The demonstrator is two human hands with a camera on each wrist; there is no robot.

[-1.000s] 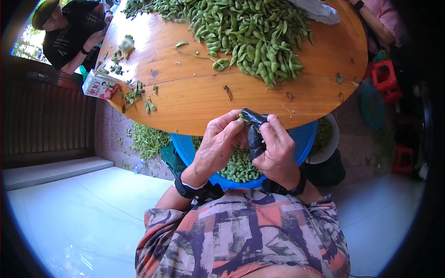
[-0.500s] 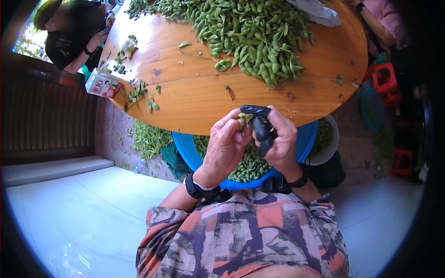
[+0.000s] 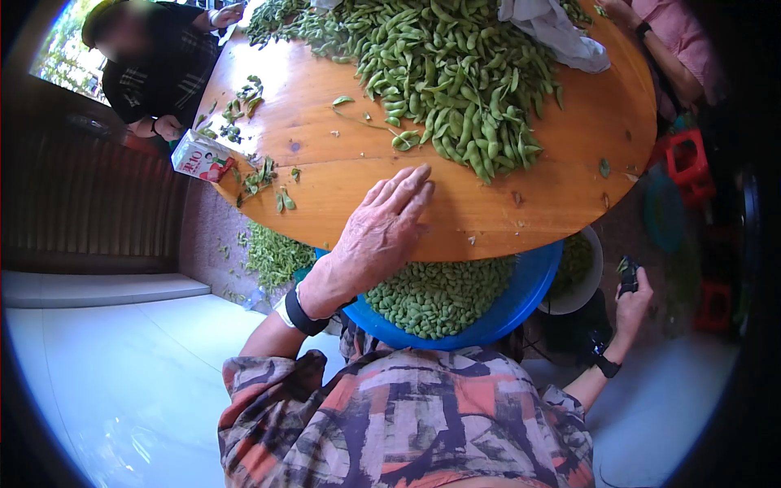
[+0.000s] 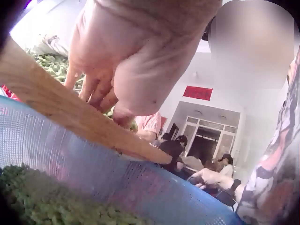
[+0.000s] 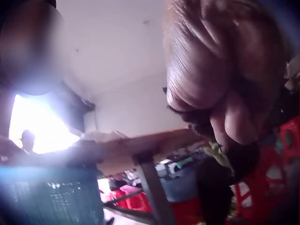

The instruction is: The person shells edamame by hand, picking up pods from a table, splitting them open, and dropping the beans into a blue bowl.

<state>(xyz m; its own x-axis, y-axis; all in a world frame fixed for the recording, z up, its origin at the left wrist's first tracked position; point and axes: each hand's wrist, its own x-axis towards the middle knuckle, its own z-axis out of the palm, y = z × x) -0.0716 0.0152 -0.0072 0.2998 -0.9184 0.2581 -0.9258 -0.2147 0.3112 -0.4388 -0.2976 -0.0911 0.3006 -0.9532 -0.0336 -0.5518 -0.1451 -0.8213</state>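
My left hand [image 3: 378,236] lies back up over the near edge of the wooden table [image 3: 325,199], fingers extended and close together; in the left wrist view the hand [image 4: 136,56] covers part of the tabletop. My right hand [image 3: 633,309] is out at the far right, beyond the white bowl, with black coverings on some fingers. In the right wrist view its fingers are curled, and a pale green scrap [image 5: 218,154] is pinched at the tips. Below the table edge sits a blue basket [image 3: 533,285] holding shelled green beans [image 3: 435,297].
A heap of green pods [image 3: 464,81] covers the table's far side, beside a white cloth [image 3: 561,37]. A carton [image 3: 199,156] and leafy scraps are at left. Red stools [image 3: 689,167] stand at right. Two people sit across the table.
My hands have parted. The left has moved onto the tabletop; the right has swung far out to the right and down. The head view has shifted slightly.
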